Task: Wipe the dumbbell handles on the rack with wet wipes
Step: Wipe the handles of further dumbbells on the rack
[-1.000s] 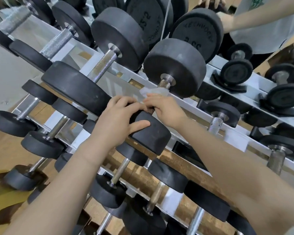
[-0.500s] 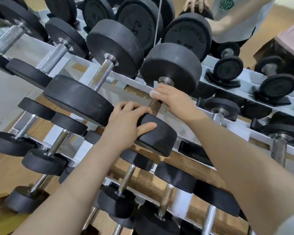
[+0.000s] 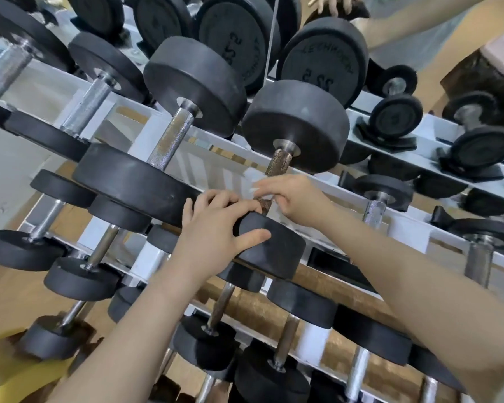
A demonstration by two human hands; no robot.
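R hand (image 3: 296, 197) slid w/ white wet wipe (image 3: 252, 189) down knurled rusty handle (image 3: 277, 165), fingers wrapping both; L hand (image 3: 216, 225) grips round rubber dumbbell head (image 3: 277, 251).

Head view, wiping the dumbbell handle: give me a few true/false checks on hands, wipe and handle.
1. The left hand grips the near weight head of the dumbbell. True.
2. The right hand holds the wet wipe at the top of the handle, against the far head. False: it is at the lower end, near the near head.
3. The handle above the wipe looks brownish. True.
4. The dumbbell is lifted off the rack. False: it lies on it.
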